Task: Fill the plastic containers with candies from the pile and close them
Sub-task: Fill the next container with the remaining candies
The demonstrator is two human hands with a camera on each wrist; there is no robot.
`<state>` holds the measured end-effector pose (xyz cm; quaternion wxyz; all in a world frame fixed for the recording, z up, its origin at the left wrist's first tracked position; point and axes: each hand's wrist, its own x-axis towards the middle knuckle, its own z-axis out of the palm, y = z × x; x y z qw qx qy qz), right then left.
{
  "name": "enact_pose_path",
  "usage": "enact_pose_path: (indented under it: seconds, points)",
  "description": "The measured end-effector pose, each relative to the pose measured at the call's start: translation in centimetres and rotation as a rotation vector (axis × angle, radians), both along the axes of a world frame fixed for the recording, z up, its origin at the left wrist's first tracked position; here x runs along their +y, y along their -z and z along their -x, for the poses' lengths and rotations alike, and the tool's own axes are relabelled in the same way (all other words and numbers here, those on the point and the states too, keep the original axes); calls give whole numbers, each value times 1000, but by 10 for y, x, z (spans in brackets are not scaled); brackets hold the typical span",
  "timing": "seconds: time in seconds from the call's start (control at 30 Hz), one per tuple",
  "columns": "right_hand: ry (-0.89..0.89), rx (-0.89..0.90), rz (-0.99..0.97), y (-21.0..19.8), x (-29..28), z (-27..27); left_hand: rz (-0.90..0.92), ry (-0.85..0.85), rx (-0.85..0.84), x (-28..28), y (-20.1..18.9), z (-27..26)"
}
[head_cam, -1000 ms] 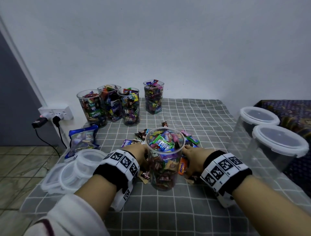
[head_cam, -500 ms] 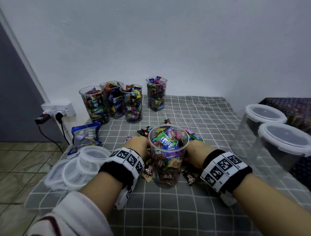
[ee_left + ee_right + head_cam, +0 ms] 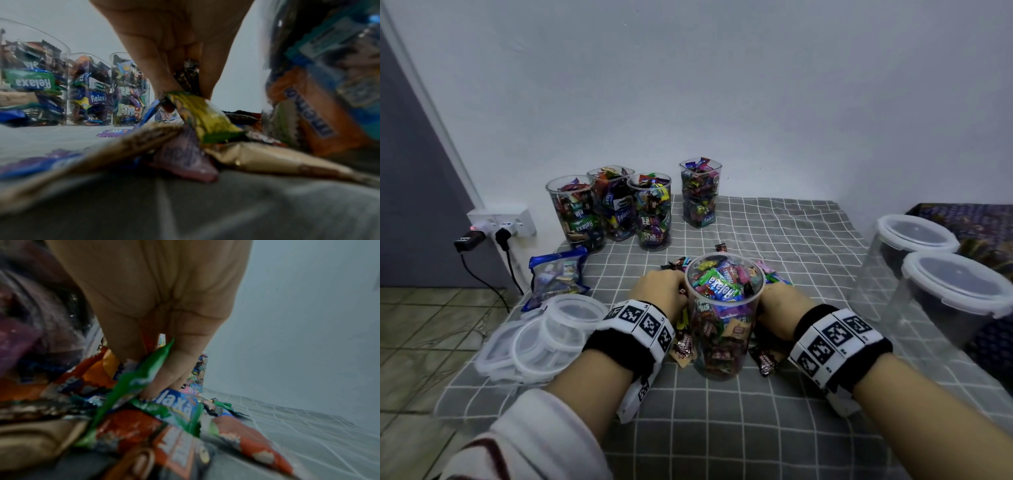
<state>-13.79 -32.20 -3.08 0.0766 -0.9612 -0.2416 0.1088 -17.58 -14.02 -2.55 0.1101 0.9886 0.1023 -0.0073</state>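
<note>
Behind the brimming centre cup [image 3: 723, 308], both hands' fingers [image 3: 164, 84] clamp candies [image 3: 144, 378]; four far-left-corner cups full, none lidded, lids [image 3: 544, 339] stacked left.

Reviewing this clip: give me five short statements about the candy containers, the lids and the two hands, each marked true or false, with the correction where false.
1. The clear round plastic container between the hands is empty. False: it is filled with wrapped candies to its rim.
2. Four candy-filled clear containers stand by the wall with no lids on. True.
3. The left hand pinches wrapped candies from the pile. True.
4. The loose translucent plastic lids lie stacked right of the right hand. False: they lie left of the left hand.
5. The right hand is held flat above the cloth. False: its fingers curl into the candy pile.
</note>
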Motion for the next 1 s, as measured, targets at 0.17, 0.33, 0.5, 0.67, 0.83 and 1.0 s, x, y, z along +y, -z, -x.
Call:
enact_pose_path:
  seconds: [0.17,0.33,0.5,0.67,0.83,1.0]
  points:
    - [72,-23,-53,-5,-7,-4,18,-15,-49,1,0,1]
    - [173,38,-274,-11,-28,-13,21,-17,-72,2,2,-2]
    - [171,-33,-513,-32,-36,-8,14,-9,-93,4,6,-4]
    - [81,-104,-789,-68,-23,3,17,-1,-97,5,7,-6]
    - [-55,-239,-894,-91,-1,19,37,1,-113,6,10,-8]
    - [-154,-342,-807,-88,17,25,58,-3,-150,6,10,-7]
